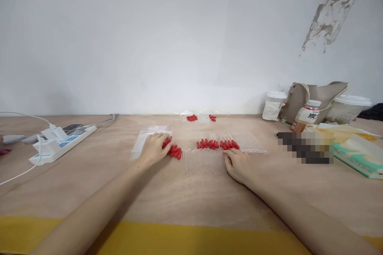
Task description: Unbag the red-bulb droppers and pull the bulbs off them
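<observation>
My left hand (155,147) is closed with thumb and fingers around red rubber bulbs at the pile's left end; how many it grips is hidden. More loose red rubber bulbs (176,152) lie just right of it. A row of clear glass dropper tubes (202,161) lies side by side in the middle. At that row's right end, my right hand (239,164) has its fingers curled in a pinch on a tube, partly hidden by the fingers. Behind the row, droppers with red bulbs (207,143) lie in two groups, bulbs toward me, tubes pointing to the wall.
Clear plastic bags (139,143) lie under and beside my left hand. Another bag (253,144) is behind my right hand. By the wall are small heaps of red bulbs (192,118). A power strip (70,143) stands left; a bottle (306,115), cups and a bag stand right.
</observation>
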The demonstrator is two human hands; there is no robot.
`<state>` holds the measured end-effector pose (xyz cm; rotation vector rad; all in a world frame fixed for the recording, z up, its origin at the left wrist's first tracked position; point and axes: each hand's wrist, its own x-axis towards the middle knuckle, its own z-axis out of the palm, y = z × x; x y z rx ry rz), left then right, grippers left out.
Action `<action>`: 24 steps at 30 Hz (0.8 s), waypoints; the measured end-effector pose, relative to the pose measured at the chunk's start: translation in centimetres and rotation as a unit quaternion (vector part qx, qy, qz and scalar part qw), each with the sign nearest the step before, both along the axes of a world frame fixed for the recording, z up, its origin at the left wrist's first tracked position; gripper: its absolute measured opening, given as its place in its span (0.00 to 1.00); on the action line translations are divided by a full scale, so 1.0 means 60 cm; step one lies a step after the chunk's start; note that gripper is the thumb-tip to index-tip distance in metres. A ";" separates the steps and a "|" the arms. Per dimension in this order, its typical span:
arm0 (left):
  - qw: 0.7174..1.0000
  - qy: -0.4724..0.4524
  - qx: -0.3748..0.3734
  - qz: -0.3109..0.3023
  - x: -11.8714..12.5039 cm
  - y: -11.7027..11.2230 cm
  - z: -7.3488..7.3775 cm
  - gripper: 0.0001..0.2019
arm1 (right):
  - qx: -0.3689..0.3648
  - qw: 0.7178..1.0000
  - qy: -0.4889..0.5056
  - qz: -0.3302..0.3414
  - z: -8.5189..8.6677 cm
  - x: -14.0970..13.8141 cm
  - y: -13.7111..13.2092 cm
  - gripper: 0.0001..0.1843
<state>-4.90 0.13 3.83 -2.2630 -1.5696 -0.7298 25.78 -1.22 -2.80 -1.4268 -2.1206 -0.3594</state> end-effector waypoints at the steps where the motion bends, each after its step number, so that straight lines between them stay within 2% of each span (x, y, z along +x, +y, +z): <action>1: 1.000 0.027 -0.005 0.000 0.003 0.004 -0.001 0.08 | -0.001 1.000 -0.003 0.003 0.000 -0.001 -0.001 0.13; 6: 0.996 0.081 -0.024 -0.012 0.011 0.009 -0.010 0.10 | -0.011 1.000 0.006 0.008 0.003 -0.001 -0.004 0.14; 11: 1.000 0.016 -0.020 -0.008 0.015 0.005 -0.006 0.10 | -0.020 0.999 0.050 0.001 0.004 0.005 0.003 0.14; 16: 0.999 -0.015 -0.037 0.031 0.031 0.016 0.009 0.07 | -0.037 0.996 0.085 0.016 0.003 0.012 0.011 0.15; 20: 0.997 -0.010 -0.064 0.029 0.065 0.033 0.015 0.06 | -0.044 0.992 0.118 0.024 0.002 0.014 0.014 0.15; 24: 0.996 -0.002 -0.094 0.004 0.122 0.053 0.005 0.08 | -0.048 0.990 0.132 0.024 0.004 0.015 0.012 0.14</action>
